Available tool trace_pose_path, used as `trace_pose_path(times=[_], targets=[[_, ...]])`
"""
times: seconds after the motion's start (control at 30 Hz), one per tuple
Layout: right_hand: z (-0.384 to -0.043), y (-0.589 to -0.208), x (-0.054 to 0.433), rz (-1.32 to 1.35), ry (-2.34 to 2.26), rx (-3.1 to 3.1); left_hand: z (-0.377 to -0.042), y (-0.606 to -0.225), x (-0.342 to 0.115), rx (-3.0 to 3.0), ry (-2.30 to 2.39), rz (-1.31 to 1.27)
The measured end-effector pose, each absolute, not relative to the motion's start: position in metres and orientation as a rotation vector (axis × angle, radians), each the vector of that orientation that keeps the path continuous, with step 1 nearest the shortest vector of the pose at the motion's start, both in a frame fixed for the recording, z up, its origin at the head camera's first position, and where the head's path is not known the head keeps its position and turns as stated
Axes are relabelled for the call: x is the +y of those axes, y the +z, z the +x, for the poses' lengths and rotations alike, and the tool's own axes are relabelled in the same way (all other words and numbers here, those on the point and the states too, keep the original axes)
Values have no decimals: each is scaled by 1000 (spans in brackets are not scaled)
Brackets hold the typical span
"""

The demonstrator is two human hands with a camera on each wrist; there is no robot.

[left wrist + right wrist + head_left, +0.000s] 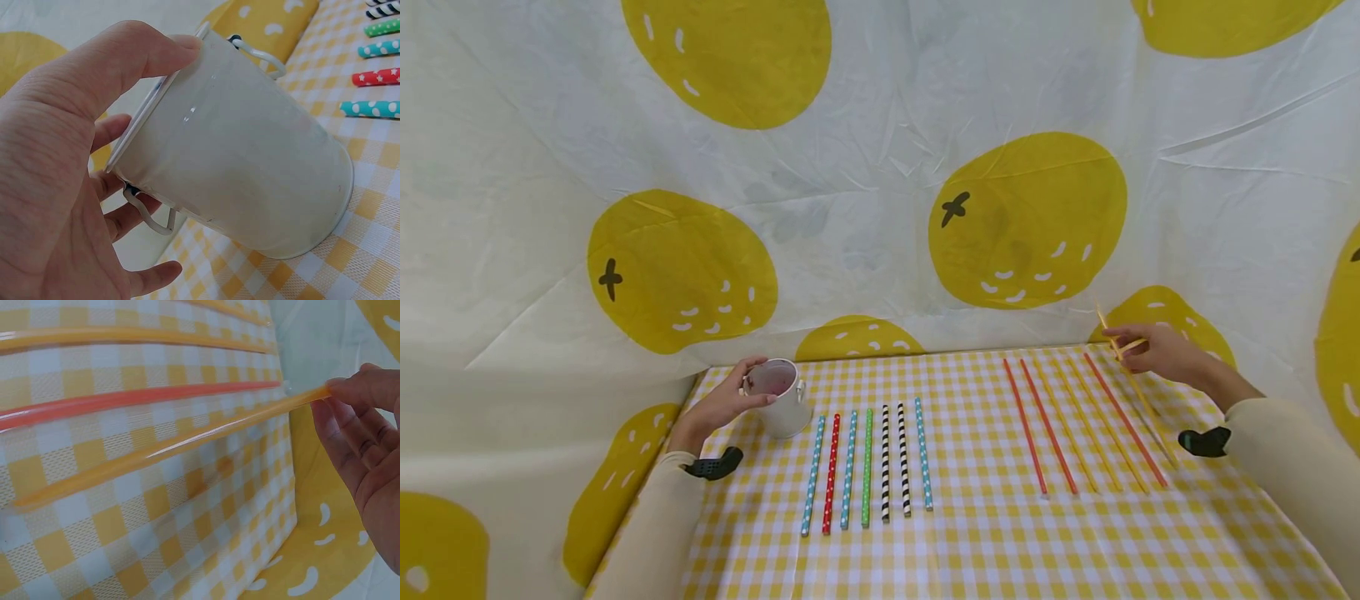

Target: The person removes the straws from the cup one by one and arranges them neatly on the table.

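My left hand (724, 406) holds a small white metal pail (787, 414) by its rim at the table's back left. In the left wrist view the thumb lies over the rim of the pail (237, 150), with the fingers around the handle side. At the back right, my right hand (1172, 357) pinches a yellow-orange plastic straw (169, 447) at one end between thumb and fingers. This straw slants down toward the tablecloth, right of a red straw (150, 395) lying there.
Several patterned paper straws (867, 467), turquoise, red, green and black-striped, lie in a row right of the pail. Several red and yellow plastic straws (1060, 425) lie spaced out on the right. A yellow checked tablecloth (970, 542) covers the table; a fruit-print curtain (865, 250) hangs behind.
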State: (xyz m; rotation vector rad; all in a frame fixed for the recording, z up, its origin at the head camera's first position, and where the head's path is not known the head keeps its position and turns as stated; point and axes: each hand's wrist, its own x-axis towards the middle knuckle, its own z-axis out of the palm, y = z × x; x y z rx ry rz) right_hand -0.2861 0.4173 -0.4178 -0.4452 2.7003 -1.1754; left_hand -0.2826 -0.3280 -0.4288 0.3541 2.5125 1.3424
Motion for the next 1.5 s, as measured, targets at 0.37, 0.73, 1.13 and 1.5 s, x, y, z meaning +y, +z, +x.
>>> trace_pose_path(times=[0.37, 0.73, 1.13, 1.5], targets=[[-283, -438, 419, -464, -1049, 2661, -280, -427, -327, 2504, 1386, 369], [-282, -453, 426, -408, -879, 2556, -280, -428, -327, 2510, 1376, 368], [-283, -452, 427, -451, -750, 2599, -281, -431, -327, 2518, 1352, 339], [-282, -454, 430, -420, -738, 2647, -283, -432, -328, 2531, 1351, 363]])
